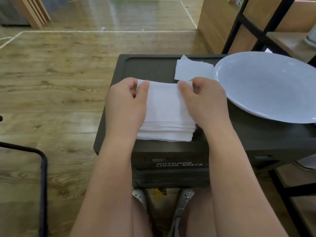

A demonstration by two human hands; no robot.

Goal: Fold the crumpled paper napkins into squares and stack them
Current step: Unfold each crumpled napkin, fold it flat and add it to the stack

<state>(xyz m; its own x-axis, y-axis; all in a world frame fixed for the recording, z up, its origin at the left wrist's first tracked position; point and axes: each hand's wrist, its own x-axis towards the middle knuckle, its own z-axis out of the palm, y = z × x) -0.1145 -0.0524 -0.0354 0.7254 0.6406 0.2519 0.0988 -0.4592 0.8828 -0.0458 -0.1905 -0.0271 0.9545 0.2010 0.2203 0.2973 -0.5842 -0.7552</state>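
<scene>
Because each far corner needs its own anchor for a square fold, the left hand (125, 100) pinches the top napkin (164, 103) at its far left corner between thumb and curled fingers, and the right hand (201, 101) pinches the far right corner the same way. That napkin lies on the stack of folded napkins (164, 134) on the dark worktop (150, 67) (near edge toward the person), likely so its edges can be matched against those below. Another napkin (193, 70) lies flat beyond, just beside the pale plate (266, 86), seemingly awaiting its turn.
</scene>
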